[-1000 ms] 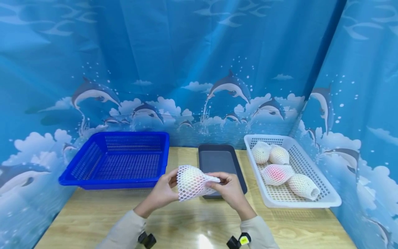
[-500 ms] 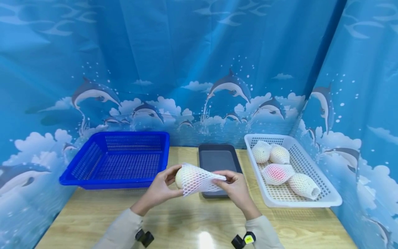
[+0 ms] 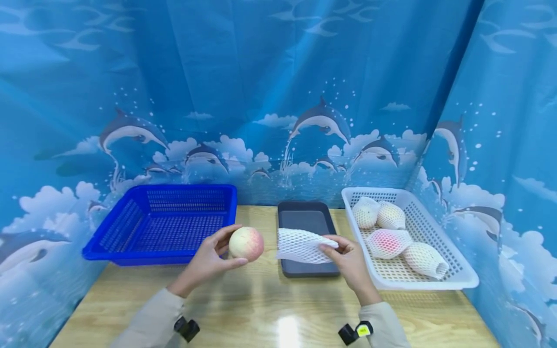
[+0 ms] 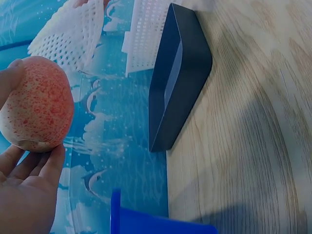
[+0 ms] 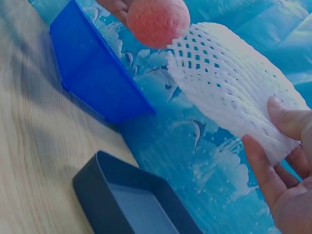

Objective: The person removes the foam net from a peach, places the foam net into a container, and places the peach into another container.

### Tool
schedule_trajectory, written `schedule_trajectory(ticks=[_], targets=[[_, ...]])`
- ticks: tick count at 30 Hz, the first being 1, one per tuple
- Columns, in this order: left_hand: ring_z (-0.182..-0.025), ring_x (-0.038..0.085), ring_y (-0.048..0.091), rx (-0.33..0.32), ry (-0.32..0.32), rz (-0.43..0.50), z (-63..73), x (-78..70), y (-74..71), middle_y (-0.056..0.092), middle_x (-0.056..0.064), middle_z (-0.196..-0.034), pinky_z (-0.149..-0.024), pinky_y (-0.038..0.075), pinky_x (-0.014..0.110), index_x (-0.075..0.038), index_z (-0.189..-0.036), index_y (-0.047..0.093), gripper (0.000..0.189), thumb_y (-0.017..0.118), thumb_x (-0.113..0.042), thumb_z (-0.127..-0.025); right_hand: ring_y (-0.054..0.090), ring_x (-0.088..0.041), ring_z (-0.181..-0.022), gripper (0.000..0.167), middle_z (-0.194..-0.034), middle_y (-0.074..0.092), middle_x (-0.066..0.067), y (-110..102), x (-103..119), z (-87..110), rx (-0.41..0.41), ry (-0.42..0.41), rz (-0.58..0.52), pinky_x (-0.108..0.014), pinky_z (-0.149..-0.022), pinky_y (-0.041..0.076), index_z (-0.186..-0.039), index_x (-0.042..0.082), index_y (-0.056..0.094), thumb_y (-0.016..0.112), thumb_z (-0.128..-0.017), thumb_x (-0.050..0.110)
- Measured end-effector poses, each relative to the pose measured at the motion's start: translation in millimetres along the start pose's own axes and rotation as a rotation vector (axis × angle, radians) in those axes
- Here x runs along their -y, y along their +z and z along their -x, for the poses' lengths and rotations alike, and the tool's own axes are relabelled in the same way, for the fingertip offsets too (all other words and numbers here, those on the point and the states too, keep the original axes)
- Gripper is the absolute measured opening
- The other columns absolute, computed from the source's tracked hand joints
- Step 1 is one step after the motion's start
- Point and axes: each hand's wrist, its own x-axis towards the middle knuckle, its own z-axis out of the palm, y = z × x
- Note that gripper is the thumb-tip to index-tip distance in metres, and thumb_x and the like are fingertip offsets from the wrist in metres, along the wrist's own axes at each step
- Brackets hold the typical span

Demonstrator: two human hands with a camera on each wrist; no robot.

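A bare peach [image 3: 246, 244], cream with a pink-red blush, is held up in the left hand [image 3: 211, 258], thumb on one side and fingers on the other. Its speckled red side faces the left wrist view, where the peach [image 4: 38, 105] sits between thumb and fingertips. To the right, the right hand [image 3: 351, 261] pinches one end of a white foam net sleeve [image 3: 302, 245]. The sleeve hangs sideways over the dark grey tray [image 3: 306, 217], its wide end toward the peach. In the right wrist view, the foam net sleeve [image 5: 224, 78] looks slack and flattened.
A blue plastic basket [image 3: 158, 256] stands at the left of the wooden table [image 3: 243, 309]. At the right, a white basket [image 3: 378, 280] holds several fruits in foam nets, one of them a pinkish netted fruit [image 3: 387, 243]. A dolphin-print curtain [image 3: 261, 72] hangs behind.
The foam net sleeve has come off the peach. The left hand has moved left with the bare fruit, while the right hand has moved right with the sleeve.
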Motion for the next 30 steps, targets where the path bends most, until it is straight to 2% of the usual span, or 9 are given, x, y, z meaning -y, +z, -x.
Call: schedule_trajectory(ticks=[6,11,20,23,30], targets=[[-0.125,0.036,0.050,-0.032,-0.051,-0.015,0.8,3.8,-12.7,0.048,0.019,-0.139,-0.097,0.049,0.033,-0.007,-0.137,0.048,0.078,0.086,-0.016,-0.070,0.062,-0.004,-0.070,0.029,-0.080,0.069,0.011,-4,-7,-1.3,-0.046,0.035,0.007,-0.016,-0.062,0.053,-0.107,-0.011,0.065,0.073,-0.082,0.003],[-0.127,0.035,0.048,-0.062,-0.060,-0.039,1.7,6.2,-22.7,0.046,0.018,-0.141,-0.099,0.048,0.034,-0.006,-0.138,0.047,0.079,0.086,-0.016,-0.071,0.060,-0.004,-0.071,0.027,-0.081,0.068,0.009,-7,-19,-3.5,-0.068,0.055,0.003,-0.017,-0.061,0.053,-0.108,-0.010,0.066,0.071,-0.086,0.006],[-0.129,0.034,0.046,-0.201,-0.080,-0.072,-0.8,13.4,-45.0,0.046,0.021,-0.139,-0.100,0.044,0.024,-0.001,-0.140,0.043,0.080,0.084,-0.014,-0.073,0.063,-0.007,-0.075,0.032,-0.085,0.068,0.004,-9,-33,-7.9,-0.090,0.146,-0.006,-0.023,-0.064,0.058,-0.113,-0.008,0.062,0.068,-0.089,0.012],[-0.131,0.036,0.044,-0.228,-0.109,-0.108,-1.7,14.9,-54.7,0.042,0.023,-0.141,-0.103,0.042,0.029,0.000,-0.141,0.040,0.080,0.083,-0.017,-0.075,0.064,-0.007,-0.076,0.034,-0.091,0.068,-0.003,-10,-37,-10.3,-0.094,0.175,-0.008,-0.023,-0.064,0.058,-0.116,-0.008,0.061,0.068,-0.090,0.013],[-0.135,0.042,0.037,-0.270,-0.209,-0.231,-6.1,19.4,-75.5,0.035,0.025,-0.146,-0.110,0.035,0.049,-0.002,-0.145,0.034,0.086,0.080,-0.033,-0.078,0.064,-0.007,-0.076,0.038,-0.104,0.068,-0.018,-11,-45,-19.2,-0.107,0.227,0.055,-0.023,-0.064,0.058,-0.121,-0.007,0.056,0.065,-0.092,0.015]])
